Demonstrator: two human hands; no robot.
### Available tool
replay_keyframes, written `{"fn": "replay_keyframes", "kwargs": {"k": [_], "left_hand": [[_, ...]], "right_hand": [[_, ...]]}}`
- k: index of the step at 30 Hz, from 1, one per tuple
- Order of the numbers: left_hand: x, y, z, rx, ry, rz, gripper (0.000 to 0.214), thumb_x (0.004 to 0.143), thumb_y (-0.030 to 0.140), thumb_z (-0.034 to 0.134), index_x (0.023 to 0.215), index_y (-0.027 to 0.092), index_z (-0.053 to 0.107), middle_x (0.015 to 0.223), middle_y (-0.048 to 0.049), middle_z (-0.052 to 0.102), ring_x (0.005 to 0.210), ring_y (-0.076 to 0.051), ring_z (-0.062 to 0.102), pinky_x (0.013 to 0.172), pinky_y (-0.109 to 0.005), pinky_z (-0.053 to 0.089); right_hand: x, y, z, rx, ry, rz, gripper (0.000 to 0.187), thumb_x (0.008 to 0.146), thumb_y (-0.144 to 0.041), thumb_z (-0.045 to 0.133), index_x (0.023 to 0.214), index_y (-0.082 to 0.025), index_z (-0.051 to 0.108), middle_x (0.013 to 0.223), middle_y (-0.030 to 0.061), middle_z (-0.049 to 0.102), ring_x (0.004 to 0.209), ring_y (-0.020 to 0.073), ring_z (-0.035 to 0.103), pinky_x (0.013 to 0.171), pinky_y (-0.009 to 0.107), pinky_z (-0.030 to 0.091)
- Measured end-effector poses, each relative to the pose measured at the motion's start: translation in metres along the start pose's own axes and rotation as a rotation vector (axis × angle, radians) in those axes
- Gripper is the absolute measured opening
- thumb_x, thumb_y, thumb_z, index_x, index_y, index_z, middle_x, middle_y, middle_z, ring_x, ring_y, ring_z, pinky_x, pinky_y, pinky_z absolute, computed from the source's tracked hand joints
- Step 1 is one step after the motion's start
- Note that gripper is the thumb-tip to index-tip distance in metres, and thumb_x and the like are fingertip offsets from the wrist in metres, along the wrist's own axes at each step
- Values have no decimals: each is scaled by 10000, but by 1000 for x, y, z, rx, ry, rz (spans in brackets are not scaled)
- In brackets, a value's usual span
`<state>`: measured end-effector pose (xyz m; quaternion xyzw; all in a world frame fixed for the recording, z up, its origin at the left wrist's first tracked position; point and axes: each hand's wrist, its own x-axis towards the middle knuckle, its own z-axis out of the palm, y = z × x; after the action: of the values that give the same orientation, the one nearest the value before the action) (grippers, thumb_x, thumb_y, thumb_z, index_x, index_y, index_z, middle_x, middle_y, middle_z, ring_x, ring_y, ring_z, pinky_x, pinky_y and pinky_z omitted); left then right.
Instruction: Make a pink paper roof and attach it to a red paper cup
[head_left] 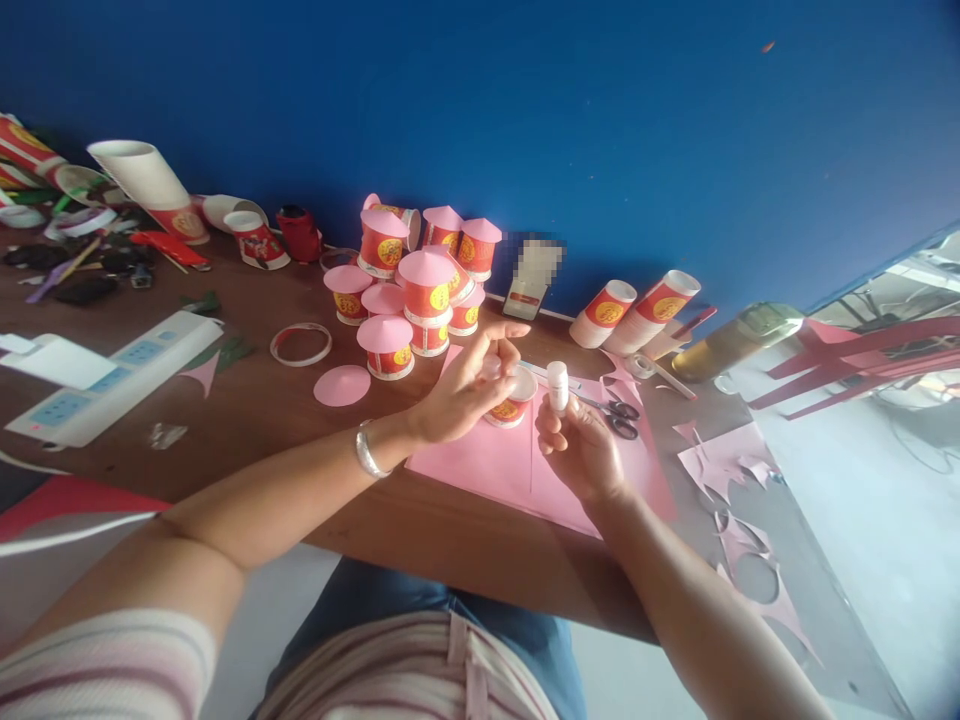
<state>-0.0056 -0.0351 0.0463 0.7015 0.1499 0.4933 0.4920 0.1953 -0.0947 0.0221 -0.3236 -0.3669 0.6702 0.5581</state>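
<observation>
My right hand [581,445] is wrapped round a small white glue stick [557,383], held upright with its top showing. To its left, my left hand [476,385] has curled fingers around a small pale piece that looks like the stick's cap [491,368]. Just beyond and below the fingers stands a short red-and-white paper cup [512,405] with a yellow emblem. That cup rests on pink paper sheets [480,470]. Black-handled scissors [621,415] lie on the paper, right of the glue stick.
Left of the paper stand several cups with pink cone tops [385,340]. A loose pink disc [342,386] and a paper ring [301,345] lie nearby. A power strip [112,380] is at left, stacked cups [660,310] at back right, pink scraps [750,540] at right.
</observation>
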Motion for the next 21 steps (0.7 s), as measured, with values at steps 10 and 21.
{"fn": "replay_keyframes", "kwargs": {"k": [10, 21], "left_hand": [[5, -5, -1, -10, -89, -121, 420, 1027, 337, 553, 1418, 220, 449, 1155, -104, 692, 916, -166, 665, 848, -342, 548], [2, -32, -11, 517, -46, 110, 713, 970, 185, 528, 1617, 211, 231, 1257, -155, 742, 1110, -251, 730, 897, -390, 574]], "right_hand": [[0, 3, -1, -31, -21, -42, 289, 852, -450, 779, 752, -206, 659, 665, -38, 596, 486, 64, 430, 513, 208, 542], [-9, 6, 4, -545, 186, -408, 227, 942, -439, 715, 996, -219, 693, 736, -14, 685, 618, 148, 644, 637, 331, 585]]}}
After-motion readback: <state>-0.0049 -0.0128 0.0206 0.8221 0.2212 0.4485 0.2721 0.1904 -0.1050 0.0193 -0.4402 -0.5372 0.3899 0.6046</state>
